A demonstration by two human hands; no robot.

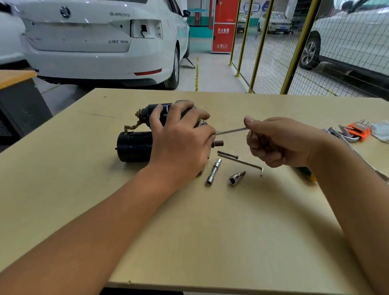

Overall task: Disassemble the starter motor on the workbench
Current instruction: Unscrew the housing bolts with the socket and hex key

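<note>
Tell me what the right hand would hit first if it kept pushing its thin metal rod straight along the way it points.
Probably the left hand: the thin metal rod in the right hand points at its fingertips, gripping the black starter motor. Depth is unclear.

Bare workbench [225, 234] fills the lower frame. At centre, a socket extension [213, 172], bit socket [236, 178] and hex key [241, 161] block passage.

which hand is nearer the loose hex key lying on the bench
Right. The right hand hovers just above and right of the hex key, holding a thin rod. The left hand rests on the starter motor, farther left.
</note>
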